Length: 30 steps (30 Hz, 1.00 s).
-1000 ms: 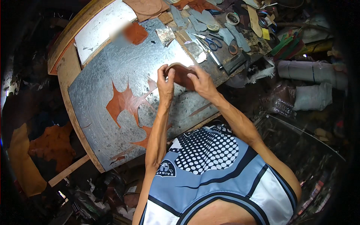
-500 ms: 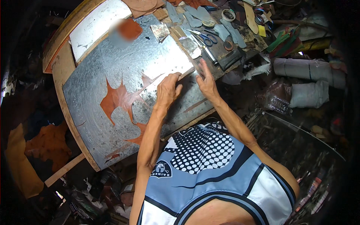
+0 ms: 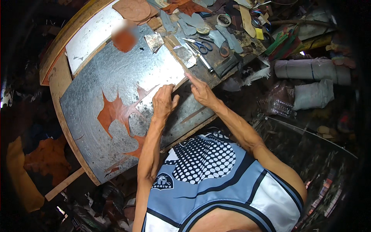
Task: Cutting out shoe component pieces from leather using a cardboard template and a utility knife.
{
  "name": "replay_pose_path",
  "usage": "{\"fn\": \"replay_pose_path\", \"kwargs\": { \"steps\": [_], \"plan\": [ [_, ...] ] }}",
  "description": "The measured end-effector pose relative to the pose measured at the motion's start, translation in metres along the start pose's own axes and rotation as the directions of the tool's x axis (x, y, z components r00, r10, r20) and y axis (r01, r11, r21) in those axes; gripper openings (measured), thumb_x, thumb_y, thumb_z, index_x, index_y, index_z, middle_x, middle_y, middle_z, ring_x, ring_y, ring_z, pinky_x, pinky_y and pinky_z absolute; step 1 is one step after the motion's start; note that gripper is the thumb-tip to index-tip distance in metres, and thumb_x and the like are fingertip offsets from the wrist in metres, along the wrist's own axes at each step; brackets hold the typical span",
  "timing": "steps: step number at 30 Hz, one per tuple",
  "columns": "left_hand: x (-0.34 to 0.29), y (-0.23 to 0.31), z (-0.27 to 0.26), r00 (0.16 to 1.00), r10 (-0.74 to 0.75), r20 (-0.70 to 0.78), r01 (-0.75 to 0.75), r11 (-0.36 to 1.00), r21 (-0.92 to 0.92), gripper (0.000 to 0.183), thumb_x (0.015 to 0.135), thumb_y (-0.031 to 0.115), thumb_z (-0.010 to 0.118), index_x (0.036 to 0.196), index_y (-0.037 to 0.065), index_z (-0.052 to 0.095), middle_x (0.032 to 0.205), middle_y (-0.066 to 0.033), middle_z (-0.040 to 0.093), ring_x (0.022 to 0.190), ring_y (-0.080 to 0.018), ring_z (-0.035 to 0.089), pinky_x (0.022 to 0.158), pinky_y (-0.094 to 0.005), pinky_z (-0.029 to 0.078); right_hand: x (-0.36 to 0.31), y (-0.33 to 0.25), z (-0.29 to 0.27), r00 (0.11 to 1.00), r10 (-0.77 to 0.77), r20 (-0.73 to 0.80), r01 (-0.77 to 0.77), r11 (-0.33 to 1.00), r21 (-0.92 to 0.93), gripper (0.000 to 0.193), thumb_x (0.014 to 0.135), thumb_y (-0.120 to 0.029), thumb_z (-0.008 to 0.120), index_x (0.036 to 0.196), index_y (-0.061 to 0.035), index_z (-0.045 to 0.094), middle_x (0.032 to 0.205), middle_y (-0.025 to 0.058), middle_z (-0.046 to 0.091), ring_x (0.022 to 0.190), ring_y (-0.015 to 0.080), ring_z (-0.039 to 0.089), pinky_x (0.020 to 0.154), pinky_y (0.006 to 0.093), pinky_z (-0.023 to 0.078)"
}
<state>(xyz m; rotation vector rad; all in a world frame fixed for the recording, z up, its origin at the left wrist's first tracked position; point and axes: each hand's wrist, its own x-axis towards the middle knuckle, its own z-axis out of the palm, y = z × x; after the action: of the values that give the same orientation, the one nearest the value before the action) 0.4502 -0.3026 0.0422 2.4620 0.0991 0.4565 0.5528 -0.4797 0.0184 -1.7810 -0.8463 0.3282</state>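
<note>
A worktable covered with a scratched metal sheet [image 3: 92, 77] lies before me. On its right part runs a narrow straight strip [image 3: 179, 85], pale at its edge. My left hand [image 3: 164, 101] presses on it with curled fingers, thumb held apart. At the strip's far right end is my right hand [image 3: 201, 91], its index finger stretched out to the tip of the strip and the other fingers loosely bent. Left of my left hand lies an irregular orange-brown leather offcut [image 3: 113, 115] with pointed ends, part of it washed out by glare.
Blue-handled scissors [image 3: 204, 46], a metal tube-like tool [image 3: 206, 63], tape rolls [image 3: 223, 20] and grey cut pieces [image 3: 187, 28] crowd the far right bench. Stacked brown leather pieces [image 3: 133, 9] lie at the back. Wrapped rolls [image 3: 295, 69] lie at right.
My right hand has turned and moved left, its index finger now at the strip's end. My left hand stays on the strip. The whole view has shifted slightly.
</note>
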Motion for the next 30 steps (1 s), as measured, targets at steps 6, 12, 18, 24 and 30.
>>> {"fn": "replay_pose_path", "kwargs": {
  "steps": [6,12,18,24,30],
  "plan": [
    [0.004,0.009,-0.012,0.904,-0.419,0.089,0.426,0.857,-0.290,0.024,0.091,0.012,0.056,0.111,-0.001,0.057,0.093,-0.0202,0.068,0.083,-0.0300,0.068,0.074,-0.0387,0.052,0.117,0.056,-0.044,0.993,0.040,-0.113,-0.107,0.727,-0.678,0.021,0.086,-0.009,0.059,0.101,0.0012,0.069,0.101,0.0220,0.066,0.092,0.0401,0.066,0.078,0.0471,0.054],
    [0.001,-0.040,-0.019,0.728,-0.638,0.249,0.573,0.369,-0.732,0.026,0.094,0.011,0.056,0.115,-0.005,0.056,0.103,-0.0110,0.065,0.091,-0.0146,0.062,0.079,-0.0263,0.050,0.182,0.111,-0.041,0.959,0.282,0.031,-0.135,0.552,-0.823,0.024,0.082,-0.016,0.060,0.089,0.0036,0.071,0.088,0.0266,0.070,0.084,0.0409,0.071,0.075,0.0496,0.057],
    [0.056,-0.082,-0.034,0.702,-0.662,0.262,0.587,0.330,-0.739,0.029,0.092,0.011,0.060,0.116,-0.007,0.061,0.104,-0.0117,0.067,0.090,-0.0160,0.064,0.080,-0.0282,0.052,0.180,0.118,-0.042,0.984,0.169,0.053,-0.049,0.547,-0.835,0.025,0.085,-0.017,0.056,0.091,0.0037,0.069,0.090,0.0267,0.070,0.085,0.0413,0.070,0.073,0.0509,0.055],
    [0.067,-0.137,-0.012,0.610,-0.742,0.276,0.699,0.342,-0.628,0.033,0.089,0.012,0.065,0.114,-0.009,0.063,0.099,-0.0136,0.069,0.083,-0.0189,0.066,0.073,-0.0314,0.053,0.160,0.060,-0.020,0.941,0.032,-0.336,-0.100,0.977,-0.187,0.035,0.096,-0.033,0.053,0.095,0.0002,0.064,0.078,0.0307,0.065,0.073,0.0509,0.063,0.071,0.0505,0.051],
    [0.074,-0.136,-0.011,0.603,-0.744,0.288,0.772,0.453,-0.446,0.029,0.085,0.014,0.066,0.102,-0.009,0.068,0.089,-0.0113,0.070,0.079,-0.0181,0.065,0.070,-0.0324,0.052,0.126,0.040,0.027,0.849,0.526,-0.058,-0.318,0.595,0.739,0.041,0.099,-0.042,0.056,0.098,-0.0032,0.070,0.064,-0.0001,0.056,0.055,0.0085,0.052,0.051,0.0235,0.039]
  ]
}}
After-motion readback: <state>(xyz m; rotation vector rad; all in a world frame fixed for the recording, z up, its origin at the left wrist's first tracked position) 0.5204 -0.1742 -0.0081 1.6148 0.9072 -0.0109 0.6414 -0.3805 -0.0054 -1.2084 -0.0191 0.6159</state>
